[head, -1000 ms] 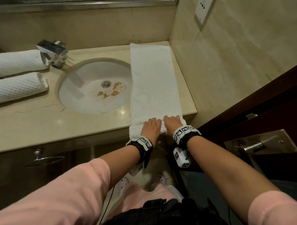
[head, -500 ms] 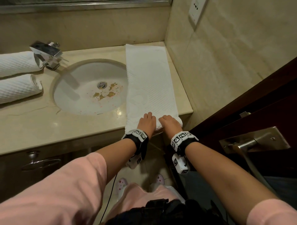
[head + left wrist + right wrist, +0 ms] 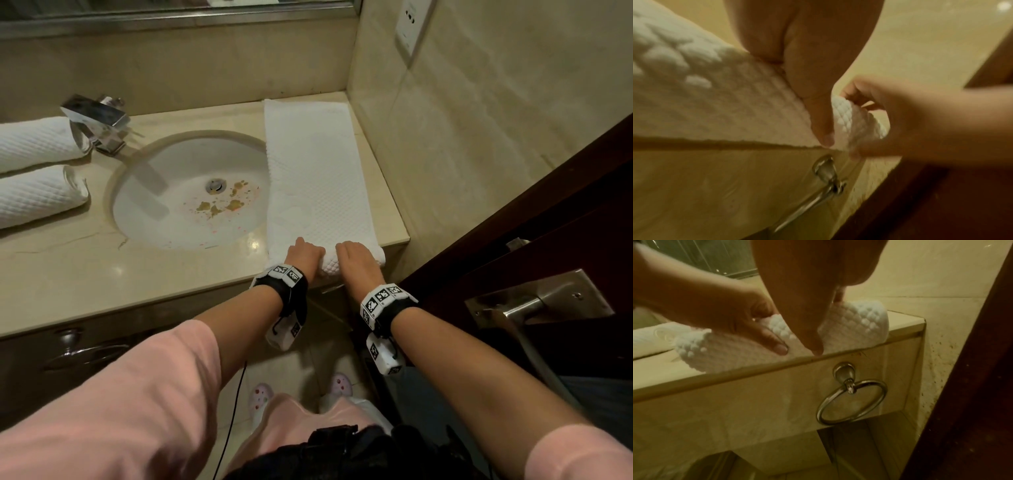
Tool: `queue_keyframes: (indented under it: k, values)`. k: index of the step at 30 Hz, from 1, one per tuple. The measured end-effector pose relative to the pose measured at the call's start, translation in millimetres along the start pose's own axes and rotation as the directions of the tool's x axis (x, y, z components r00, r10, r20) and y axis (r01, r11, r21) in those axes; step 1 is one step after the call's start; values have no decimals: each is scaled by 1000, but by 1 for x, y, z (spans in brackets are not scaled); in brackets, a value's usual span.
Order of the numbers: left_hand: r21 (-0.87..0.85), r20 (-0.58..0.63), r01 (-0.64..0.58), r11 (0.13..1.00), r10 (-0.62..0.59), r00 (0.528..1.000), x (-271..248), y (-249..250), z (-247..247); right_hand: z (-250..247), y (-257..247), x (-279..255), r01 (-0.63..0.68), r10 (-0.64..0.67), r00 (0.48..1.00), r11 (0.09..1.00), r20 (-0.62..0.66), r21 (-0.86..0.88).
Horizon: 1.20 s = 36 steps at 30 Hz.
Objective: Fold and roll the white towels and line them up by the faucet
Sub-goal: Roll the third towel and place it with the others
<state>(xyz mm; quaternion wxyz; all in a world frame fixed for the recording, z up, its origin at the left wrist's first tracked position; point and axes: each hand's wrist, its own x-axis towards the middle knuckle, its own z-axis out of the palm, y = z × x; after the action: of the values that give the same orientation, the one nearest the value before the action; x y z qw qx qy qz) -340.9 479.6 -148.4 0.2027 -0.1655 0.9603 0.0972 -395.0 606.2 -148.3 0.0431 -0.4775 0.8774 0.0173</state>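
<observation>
A long white towel (image 3: 315, 171), folded into a narrow strip, lies on the counter right of the sink. Its near end is curled into a small roll (image 3: 329, 265) at the counter's front edge. My left hand (image 3: 303, 255) and right hand (image 3: 356, 258) sit side by side on that roll, fingers curled over it and thumbs under. The right wrist view shows the roll (image 3: 859, 324) between both hands, thumbs against its near face. In the left wrist view the towel (image 3: 705, 97) fills the left side. Two rolled white towels (image 3: 34, 171) lie left of the chrome faucet (image 3: 97, 125).
The oval sink (image 3: 164, 202) has brown debris near its drain. A tiled wall (image 3: 479, 137) stands right of the counter, a dark wooden door with a metal handle (image 3: 534, 301) beyond. A chrome towel ring (image 3: 851, 400) hangs on the counter's front panel below my hands.
Both hands have turned the towel's near end up from the counter's front edge into a thicker roll. The hands are now slightly apart on it.
</observation>
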Motion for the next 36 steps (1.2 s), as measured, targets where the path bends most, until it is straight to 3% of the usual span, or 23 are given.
queue_keyframes:
  k: [4, 11, 13, 16, 19, 23, 27, 31, 34, 36]
  values:
    - [-91, 106, 1, 996, 9, 994, 13, -8, -11, 10, -3, -7, -13, 13, 995, 1000, -96, -1]
    - [-238, 100, -61, 969, 87, 991, 19, -15, -19, -3, -7, 12, -14, 14, 1000, 999, -7, -40]
    - [-202, 95, -70, 977, 91, 991, 15, -15, -24, -14, -6, 20, -31, 36, 996, 998, 86, -53]
    - [-172, -3, -45, 984, 45, 999, 9, -7, -20, -18, -1, 34, -25, 49, 971, 994, 233, -103]
    - [36, -110, -62, 997, 66, 992, -4, 6, -6, -26, 2, 46, -22, 66, 949, 989, 309, -144]
    - [195, -104, -85, 977, 107, 989, -11, 7, 3, -35, 3, 59, -84, 130, 898, 988, 421, -126]
    - [210, -78, -79, 975, 97, 992, 0, 2, -6, -35, 3, 66, -122, 149, 879, 989, 453, -89]
    - [215, -45, -120, 969, 132, 990, 19, -6, -7, -29, 0, 56, -117, 141, 931, 989, 336, -93]
    - [161, 14, -146, 976, 146, 989, 27, -13, -14, -21, -6, 38, -73, 76, 996, 995, 55, -71]
    - [101, 43, -168, 981, 165, 985, 33, -18, -14, -8, -10, 28, -55, 51, 996, 997, -76, -59]
